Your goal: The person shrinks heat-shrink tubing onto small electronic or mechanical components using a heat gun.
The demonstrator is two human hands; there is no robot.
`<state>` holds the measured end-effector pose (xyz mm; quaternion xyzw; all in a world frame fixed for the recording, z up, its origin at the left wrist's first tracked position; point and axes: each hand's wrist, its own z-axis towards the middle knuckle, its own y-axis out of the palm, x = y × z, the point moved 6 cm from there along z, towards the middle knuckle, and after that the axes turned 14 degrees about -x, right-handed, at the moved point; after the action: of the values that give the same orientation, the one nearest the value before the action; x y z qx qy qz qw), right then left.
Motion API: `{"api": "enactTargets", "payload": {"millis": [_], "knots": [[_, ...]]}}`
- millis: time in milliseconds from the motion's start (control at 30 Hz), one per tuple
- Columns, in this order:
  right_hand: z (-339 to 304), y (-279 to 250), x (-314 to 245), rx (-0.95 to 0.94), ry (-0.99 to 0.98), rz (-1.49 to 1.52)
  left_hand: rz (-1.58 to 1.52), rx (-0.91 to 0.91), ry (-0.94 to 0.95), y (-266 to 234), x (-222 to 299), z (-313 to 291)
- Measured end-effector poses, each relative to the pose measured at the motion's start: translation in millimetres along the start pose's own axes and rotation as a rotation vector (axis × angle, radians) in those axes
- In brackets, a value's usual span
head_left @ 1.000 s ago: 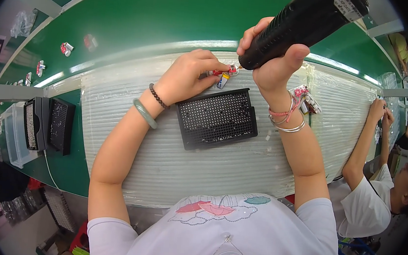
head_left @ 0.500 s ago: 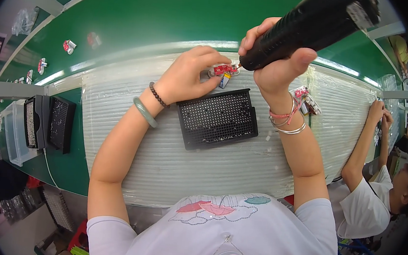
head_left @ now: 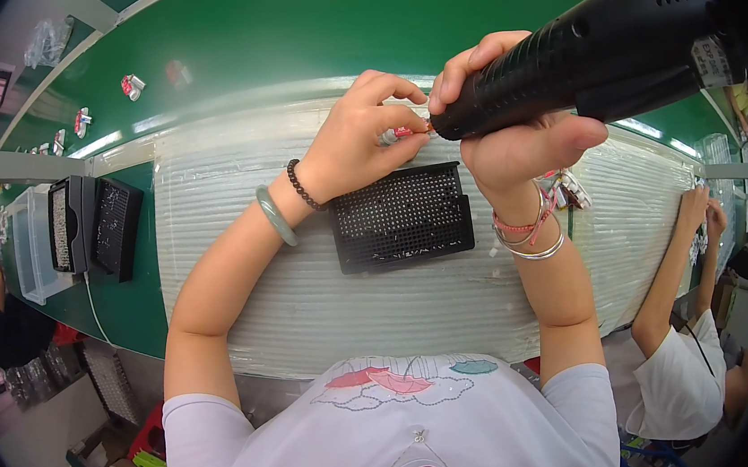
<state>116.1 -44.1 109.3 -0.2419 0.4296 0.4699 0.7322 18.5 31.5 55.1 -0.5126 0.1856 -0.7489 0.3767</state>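
Up close in the head view, my right hand (head_left: pixel 527 145) is wrapped tight around a black heat gun (head_left: pixel 589 56), its nozzle meeting the small red and white part (head_left: pixel 399 133) that my left hand (head_left: pixel 360 142) pinches between thumb and fingertips. Just near of that part lies a black perforated tray (head_left: pixel 402 218) on the ribbed white mat (head_left: pixel 240 221), with two more black trays (head_left: pixel 91 224) far off to the left on the green table (head_left: pixel 322 21).

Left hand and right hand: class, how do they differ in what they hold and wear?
The left hand pinches a small red-and-white part; the right hand wraps around a big black power tool. The left wrist wears a green bangle and dark beads; the right wears silver and pink bracelets. Both work above the black tray.
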Motion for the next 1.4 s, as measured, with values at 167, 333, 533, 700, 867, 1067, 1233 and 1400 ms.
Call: {"api": "enactTargets", "payload": {"millis": [167, 333, 533, 700, 867, 1067, 1233, 1400], "knots": [[0, -2, 6, -0.039, 0.017, -0.010, -0.004, -0.042, -0.010, -5, -2, -2], [2, -13, 26, -0.073, 0.088, -0.063, -0.041, -0.275, -0.045, 0, -19, -7], [1, -14, 40, -0.092, 0.110, -0.018, 0.017, -0.286, -0.047, 5, -20, -7], [2, -12, 38, -0.077, 0.081, -0.046, 0.030, -0.286, -0.066, 5, -20, -8], [4, -9, 37, -0.061, -0.053, 0.108, 0.064, -0.287, -0.072, 6, -19, -8], [6, -11, 43, -0.027, 0.009, 0.044, 0.058, -0.270, -0.067, 6, -19, -7], [6, -14, 43, -0.036, 0.122, -0.105, 0.067, -0.255, -0.055, 8, -20, -7], [-4, -10, 7, -0.063, 0.045, 0.069, 0.050, -0.231, -0.063, 7, -21, -8]]}}
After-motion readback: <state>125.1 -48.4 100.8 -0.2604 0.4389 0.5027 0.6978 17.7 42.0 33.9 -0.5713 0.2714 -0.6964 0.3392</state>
